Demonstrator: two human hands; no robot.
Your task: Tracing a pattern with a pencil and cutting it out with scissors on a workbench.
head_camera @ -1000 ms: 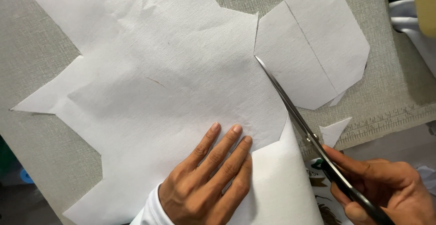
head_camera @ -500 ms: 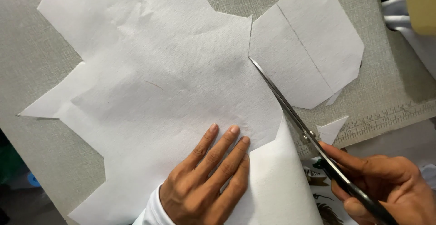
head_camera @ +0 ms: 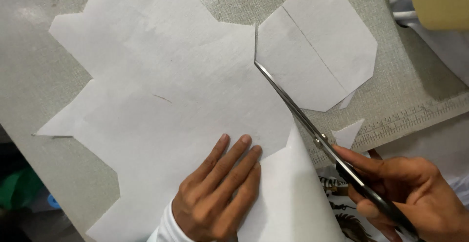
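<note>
Scissors (head_camera: 312, 134), long, steel-bladed and dark-handled, lie along a diagonal from the 5 o'clock corner of the view toward its centre, their tip at the notch where a large white irregular paper sheet (head_camera: 166, 100) meets a white octagonal paper piece (head_camera: 317, 46) lying at 1 o'clock. Blades appear nearly closed, resting at the cut edge between the two papers. Right hand (head_camera: 410, 193), at 4 o'clock, grips the scissor handles; its fingers (head_camera: 359, 161) are curled around the handles, the forefinger extended along the upper shank. Left hand (head_camera: 215, 193), at 6 o'clock, lies palm-down on the large sheet, its fingers (head_camera: 234, 159) straight and held close together, pressing the paper flat against the counter (head_camera: 39, 66), a grey textured surface. Just right of this hand, a flap of the sheet (head_camera: 293, 193) curls upward beside the blades. A pencilled line crosses the octagonal piece from 11 to 5 o'clock. A small white triangular paper offcut (head_camera: 348, 134) rests on the counter just above the right hand, near a printed ruler strip (head_camera: 415, 117) at the counter's edge. A yellowish panel (head_camera: 439, 0) occupies the 1 o'clock corner.
</note>
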